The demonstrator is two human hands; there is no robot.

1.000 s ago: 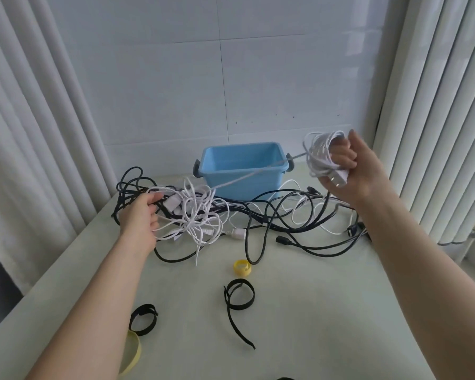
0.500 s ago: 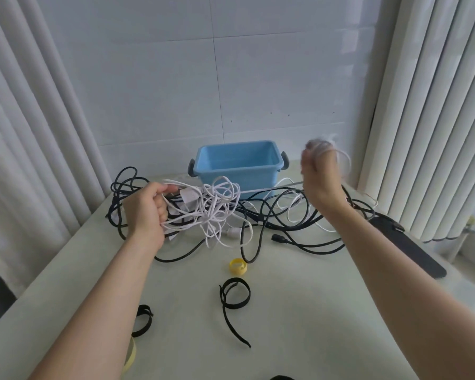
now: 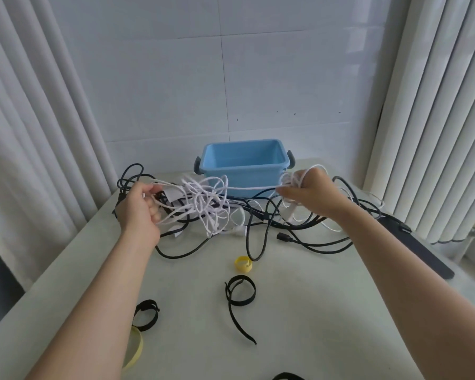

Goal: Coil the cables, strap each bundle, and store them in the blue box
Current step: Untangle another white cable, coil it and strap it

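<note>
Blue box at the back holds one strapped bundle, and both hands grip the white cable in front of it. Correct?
Not quite. The head view shows the blue box with only bare blue inside, no strapped bundle. The rest holds: the left hand and the right hand both grip the white cable in front of it.

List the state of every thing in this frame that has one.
left hand: grips strands of the white cable
right hand: holds wound loops of the white cable
white cable: partly coiled, rest tangled
black cables: uncoiled, tangled on the table
blue box: upright, open, nothing visible inside
small yellow strap: rolled up, unused
centre black strap: looped, tail free, unused
left black strap: looped, unused
</note>
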